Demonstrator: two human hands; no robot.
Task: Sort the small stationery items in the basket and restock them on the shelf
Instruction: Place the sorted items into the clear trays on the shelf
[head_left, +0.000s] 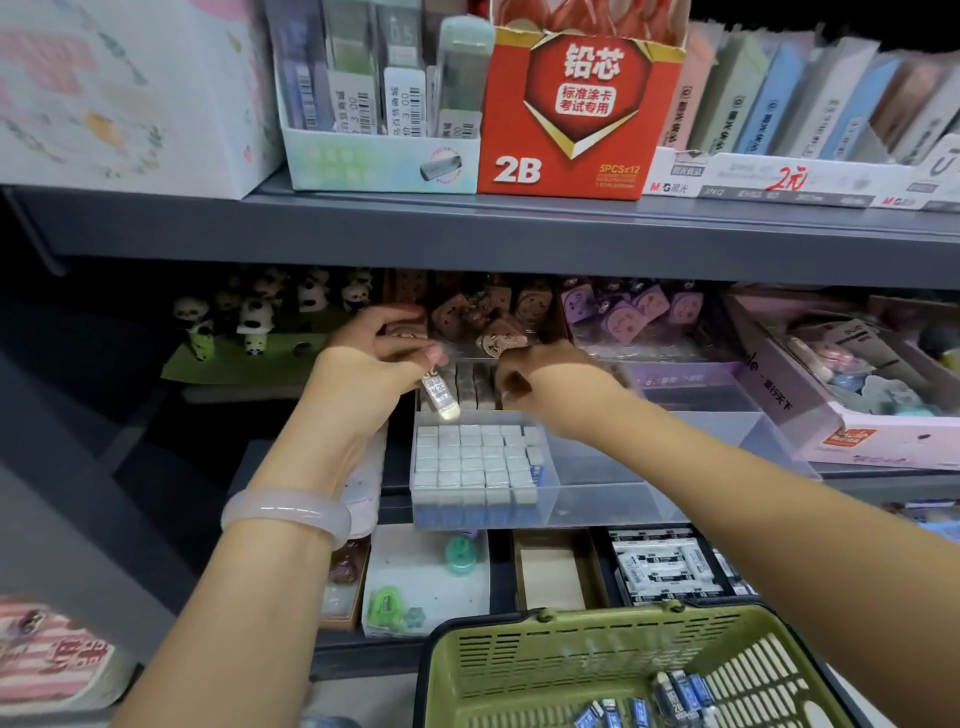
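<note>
Nearest me I see the green basket (519, 670) with a few small blue-wrapped erasers (670, 699) lying in it. Beyond, a clear tray (613, 499) on the shelf (467, 228) holds packed erasers. My left hand (374, 358) pinches a small labelled tube (439, 392); my right hand (540, 379) is curled, grip unclear.

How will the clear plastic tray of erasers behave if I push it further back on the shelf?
The clear tray looks smooth-walled, so it probably slides easily on the shelf. The erasers fill only its left part, so that side is likely heavier and the tray may swivel. They stand tightly packed and probably will not topple.
</note>
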